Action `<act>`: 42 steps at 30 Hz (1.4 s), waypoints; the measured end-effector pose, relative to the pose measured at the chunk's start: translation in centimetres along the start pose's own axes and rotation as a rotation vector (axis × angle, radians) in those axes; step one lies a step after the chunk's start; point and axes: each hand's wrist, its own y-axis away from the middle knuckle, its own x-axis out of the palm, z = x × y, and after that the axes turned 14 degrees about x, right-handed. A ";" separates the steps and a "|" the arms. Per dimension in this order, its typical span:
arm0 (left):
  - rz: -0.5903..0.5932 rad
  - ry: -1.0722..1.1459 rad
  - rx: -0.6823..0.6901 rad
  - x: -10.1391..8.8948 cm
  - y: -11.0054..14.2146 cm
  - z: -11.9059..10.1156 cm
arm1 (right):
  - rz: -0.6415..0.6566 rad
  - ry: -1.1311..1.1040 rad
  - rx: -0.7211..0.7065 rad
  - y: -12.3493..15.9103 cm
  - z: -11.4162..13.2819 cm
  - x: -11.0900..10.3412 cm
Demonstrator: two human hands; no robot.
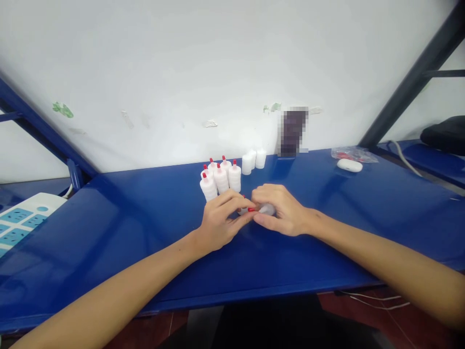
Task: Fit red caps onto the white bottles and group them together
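Note:
My left hand (222, 220) is closed in a pinch on a small red tip cap (251, 209). Facing it, my right hand (285, 208) curls around a whitish, translucent nozzle top (268, 209), whose narrow end points at the red cap. Whether a bottle body is attached to that top cannot be made out behind the fingers. Just beyond my left hand, several white squeeze bottles (221, 180) with red tips stand upright in a tight group. Another bit of red shows behind my left fingers, mostly covered.
Several white bottles (246, 165) without red tips stand near the wall. To the right lie a white oval case (349, 166) and a clear bag with red pieces (354, 155). A blurred dark object (293, 133) leans at the wall. A power strip (25, 218) lies far left.

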 end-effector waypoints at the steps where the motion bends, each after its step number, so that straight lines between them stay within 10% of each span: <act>1: 0.010 -0.004 0.043 0.0 0.0 0.0 | 0.000 0.010 -0.003 0.0 0.2 0.2; 15: 0.150 -0.160 0.281 0.3 0.3 -0.1 | 0.071 0.007 -0.061 0.5 1.0 0.8; 27: -0.079 0.085 -0.586 0.2 -0.7 0.1 | -0.317 -0.006 0.241 -1.1 -3.1 -1.5; 34: -0.098 0.080 -0.575 0.1 -0.5 0.7 | -0.461 -0.015 0.533 -2.2 -7.8 -1.4; 42: 0.048 0.122 -0.579 0.7 -0.3 1.6 | -0.661 -0.209 0.444 -5.4 -11.2 -3.6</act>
